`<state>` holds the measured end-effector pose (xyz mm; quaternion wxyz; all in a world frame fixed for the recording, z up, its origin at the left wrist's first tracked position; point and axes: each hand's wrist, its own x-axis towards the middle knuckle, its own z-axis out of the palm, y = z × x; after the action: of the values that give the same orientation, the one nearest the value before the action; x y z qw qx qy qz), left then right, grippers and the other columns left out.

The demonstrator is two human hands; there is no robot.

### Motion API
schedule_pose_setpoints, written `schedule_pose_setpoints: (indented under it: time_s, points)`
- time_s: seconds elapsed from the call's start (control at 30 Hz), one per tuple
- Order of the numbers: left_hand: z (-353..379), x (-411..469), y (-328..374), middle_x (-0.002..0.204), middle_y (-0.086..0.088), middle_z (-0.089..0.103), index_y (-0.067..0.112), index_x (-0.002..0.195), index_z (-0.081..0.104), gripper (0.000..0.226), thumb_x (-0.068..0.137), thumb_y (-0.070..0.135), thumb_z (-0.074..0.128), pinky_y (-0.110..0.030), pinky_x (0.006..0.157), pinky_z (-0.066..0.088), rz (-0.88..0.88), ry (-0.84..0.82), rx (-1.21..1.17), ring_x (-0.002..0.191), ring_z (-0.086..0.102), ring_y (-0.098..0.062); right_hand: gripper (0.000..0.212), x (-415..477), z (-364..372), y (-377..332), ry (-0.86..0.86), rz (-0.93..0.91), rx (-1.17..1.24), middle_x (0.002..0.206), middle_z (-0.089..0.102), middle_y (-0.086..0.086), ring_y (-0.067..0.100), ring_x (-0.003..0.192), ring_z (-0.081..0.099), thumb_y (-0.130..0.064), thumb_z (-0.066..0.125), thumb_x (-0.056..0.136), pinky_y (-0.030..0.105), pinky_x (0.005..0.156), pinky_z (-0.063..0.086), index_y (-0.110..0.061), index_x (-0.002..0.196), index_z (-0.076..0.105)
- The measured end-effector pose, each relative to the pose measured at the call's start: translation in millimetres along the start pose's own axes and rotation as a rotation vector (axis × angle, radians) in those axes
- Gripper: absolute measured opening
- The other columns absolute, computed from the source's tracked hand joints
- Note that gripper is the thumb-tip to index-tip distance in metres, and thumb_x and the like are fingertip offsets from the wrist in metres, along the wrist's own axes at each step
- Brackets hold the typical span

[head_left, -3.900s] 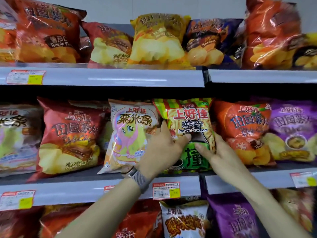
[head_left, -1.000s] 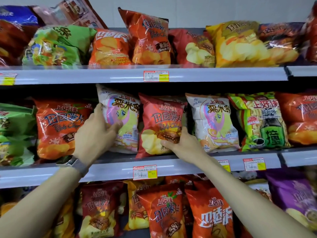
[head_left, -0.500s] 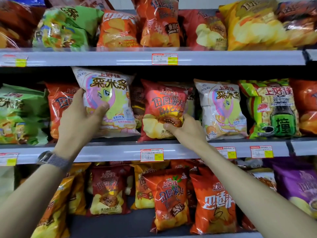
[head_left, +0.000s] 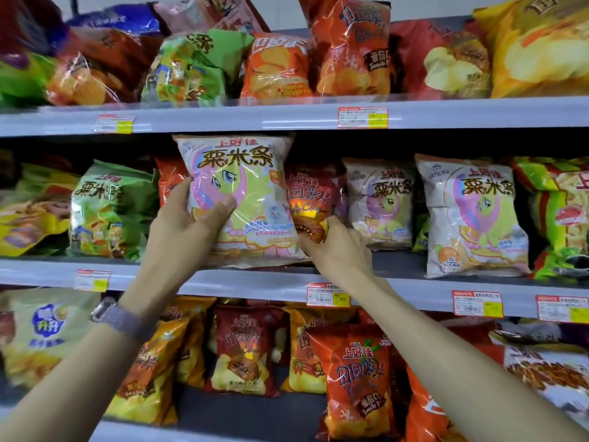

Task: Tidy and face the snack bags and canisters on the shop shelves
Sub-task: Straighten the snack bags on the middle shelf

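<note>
Head view: left hand (head_left: 188, 224) grip is closed on the pink bag (head_left: 242, 193) at its lower left edge, bag upright at the front of the middle shelf (head_left: 255, 283); right hand (head_left: 338, 250) pinches the bottom corner of the red bag (head_left: 314, 199) behind it. Bags look light, puffed, slick, contents crushable: hold edges, not bellies. Pink ones on this shelf: three, one held, two standing to the right.

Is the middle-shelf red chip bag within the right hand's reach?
Likely yes: the right hand grips the red chip bag; the left hand holds the pony bag over only its left side.
</note>
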<state>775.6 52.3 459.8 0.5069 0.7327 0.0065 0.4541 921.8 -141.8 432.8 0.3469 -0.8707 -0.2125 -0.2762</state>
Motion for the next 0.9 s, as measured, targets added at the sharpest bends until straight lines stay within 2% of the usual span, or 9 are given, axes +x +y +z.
schedule_pose_setpoints:
  time_s: [0.17, 0.3, 0.43, 0.53, 0.6, 0.63, 0.73, 0.83, 0.9]
  points:
    - [18.0, -17.8, 10.1, 0.120, 0.014, 0.077, 0.038, 0.136, 0.061, 0.053, 0.088, 0.056, 0.072, -0.054, 0.095, 0.060, 0.088, -0.053, -0.008, 0.107, 0.076, -0.011, 0.051, -0.7, -22.4, 25.2, -0.044, 0.012, 0.158, 0.108, 0.072, -0.006, 0.021, 0.105, 0.065, -0.070, 0.057, 0.091, 0.041, 0.085, 0.054, -0.029, 0.120, 0.063]
    - [56.1, -25.3, 18.4, 0.128, 0.016, 0.073, 0.035, 0.149, 0.048, 0.066, 0.092, 0.054, 0.075, -0.049, 0.096, 0.060, 0.138, -0.165, -0.037, 0.110, 0.074, -0.009, 0.025, -15.3, -68.7, 52.7, 0.097, 0.076, 0.459, 0.098, 0.072, -0.016, 0.010, 0.100, 0.067, -0.054, 0.060, 0.096, 0.030, 0.086, 0.050, -0.032, 0.103, 0.071]
    - [114.5, -25.7, 32.8, 0.124, 0.019, 0.072, 0.034, 0.144, 0.044, 0.064, 0.091, 0.038, 0.081, -0.045, 0.100, 0.058, 0.165, -0.202, -0.067, 0.108, 0.073, -0.005, 0.028, -38.7, -110.5, 63.8, 0.243, 0.056, 0.530, 0.102, 0.074, -0.016, 0.007, 0.101, 0.068, -0.053, 0.058, 0.093, 0.036, 0.089, 0.053, -0.033, 0.107, 0.072]
    - [155.5, -29.9, 35.0, 0.124, 0.018, 0.071, 0.034, 0.146, 0.039, 0.074, 0.086, 0.041, 0.082, -0.043, 0.098, 0.058, 0.195, -0.217, -0.058, 0.111, 0.071, -0.011, 0.014, -49.0, -122.0, 68.4, 0.250, 0.034, 0.486, 0.095, 0.071, -0.029, -0.010, 0.094, 0.063, -0.042, 0.059, 0.102, 0.020, 0.083, 0.049, -0.036, 0.113, 0.065]
    - [173.5, -31.8, 31.7, 0.127, 0.016, 0.069, 0.031, 0.150, 0.035, 0.075, 0.090, 0.033, 0.080, -0.036, 0.095, 0.055, 0.231, -0.210, -0.021, 0.112, 0.069, -0.012, 0.012, -50.2, -120.5, 73.3, 0.269, 0.042, 0.436, 0.089, 0.069, -0.033, -0.017, 0.088, 0.060, -0.038, 0.058, 0.103, 0.010, 0.076, 0.044, -0.037, 0.114, 0.063]
    - [180.3, -30.4, 27.8, 0.127, 0.015, 0.068, 0.028, 0.152, 0.035, 0.074, 0.092, 0.029, 0.079, -0.034, 0.093, 0.054, 0.233, -0.209, -0.022, 0.110, 0.069, -0.008, 0.019, -50.6, -117.6, 75.0, 0.271, 0.043, 0.401, 0.095, 0.069, -0.031, -0.017, 0.091, 0.060, -0.038, 0.059, 0.102, 0.010, 0.077, 0.043, -0.035, 0.121, 0.063]
    - [189.9, -23.7, 18.9, 0.118, 0.014, 0.067, 0.019, 0.156, 0.035, 0.069, 0.098, 0.031, 0.072, -0.033, 0.090, 0.052, 0.160, -0.246, -0.016, 0.087, 0.065, 0.016, 0.040, -49.9, -105.2, 79.2, 0.221, 0.054, 0.343, 0.121, 0.066, -0.019, 0.001, 0.111, 0.062, -0.038, 0.064, 0.099, 0.025, 0.094, 0.047, -0.032, 0.138, 0.058]
    - [192.4, -19.0, 15.5, 0.111, 0.010, 0.069, 0.016, 0.160, 0.031, 0.072, 0.102, 0.038, 0.067, -0.035, 0.089, 0.050, 0.083, -0.262, 0.030, 0.079, 0.060, 0.015, 0.054, -50.5, -95.3, 83.3, 0.149, 0.050, 0.293, 0.123, 0.061, -0.010, 0.019, 0.123, 0.058, -0.035, 0.063, 0.099, 0.035, 0.102, 0.046, -0.032, 0.150, 0.047]
    - [195.3, -18.6, 15.9, 0.098, 0.016, 0.063, 0.014, 0.161, 0.030, 0.071, 0.103, 0.038, 0.064, -0.031, 0.082, 0.044, 0.085, -0.269, 0.088, 0.077, 0.055, 0.012, 0.062, -51.6, -91.4, 87.1, 0.095, 0.033, 0.273, 0.121, 0.058, -0.006, 0.021, 0.126, 0.053, -0.033, 0.063, 0.099, 0.033, 0.100, 0.042, -0.033, 0.156, 0.038]
